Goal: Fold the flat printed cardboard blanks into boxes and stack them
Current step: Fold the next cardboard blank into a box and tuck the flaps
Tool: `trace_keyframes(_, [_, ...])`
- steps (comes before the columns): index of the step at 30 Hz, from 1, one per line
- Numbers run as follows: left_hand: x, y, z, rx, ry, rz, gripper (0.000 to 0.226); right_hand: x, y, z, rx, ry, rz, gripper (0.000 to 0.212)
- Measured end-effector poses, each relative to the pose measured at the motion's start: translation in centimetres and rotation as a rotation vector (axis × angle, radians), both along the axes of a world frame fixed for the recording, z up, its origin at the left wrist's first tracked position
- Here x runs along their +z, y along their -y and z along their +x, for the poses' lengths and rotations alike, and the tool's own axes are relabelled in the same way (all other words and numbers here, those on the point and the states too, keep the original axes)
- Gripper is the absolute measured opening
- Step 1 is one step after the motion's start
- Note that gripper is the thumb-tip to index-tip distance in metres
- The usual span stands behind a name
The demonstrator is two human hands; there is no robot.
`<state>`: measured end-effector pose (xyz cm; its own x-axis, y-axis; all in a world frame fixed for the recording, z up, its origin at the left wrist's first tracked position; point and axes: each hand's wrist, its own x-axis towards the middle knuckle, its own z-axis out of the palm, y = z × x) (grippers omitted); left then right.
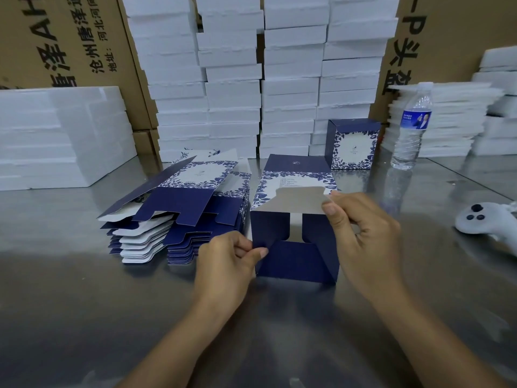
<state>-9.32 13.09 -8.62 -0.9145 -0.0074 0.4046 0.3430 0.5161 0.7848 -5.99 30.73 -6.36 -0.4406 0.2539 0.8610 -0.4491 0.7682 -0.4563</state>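
A half-folded navy and white floral box (296, 256) lies on the steel table (84, 303) in front of me, its open end with dark flaps facing me. My left hand (226, 261) pinches the left side flap at its edge. My right hand (361, 228) pinches the grey-white upper flap at its right corner. To the left lies a pile of flat printed blanks (179, 214), the top one partly opened. One finished box (352, 144) stands upright at the back, right of centre.
Tall stacks of white foam blocks (251, 79) line the back, with more foam at the left (56, 135) and right (442, 121). A water bottle (411, 127) stands beside the finished box. A white controller (486, 222) lies at the right edge. Brown cartons (56, 37) stand behind.
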Motion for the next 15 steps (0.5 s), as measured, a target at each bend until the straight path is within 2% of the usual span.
trace_keyframes(3, [0.0,0.41,-0.25,-0.027,0.036,-0.026,0.027,-0.01,-0.02,0.03,-0.008,0.007,0.008,0.037])
trace_keyframes(7, [-0.28,0.48,-0.25,-0.03,0.092,-0.189,0.027,0.03,-0.15,0.04,-0.001,0.012,-0.004,0.037])
trace_keyframes(15, [-0.57,0.46,-0.42,-0.048,0.075,-0.215,0.03,-0.01,-0.33,0.0,0.013,0.029,-0.026,0.039])
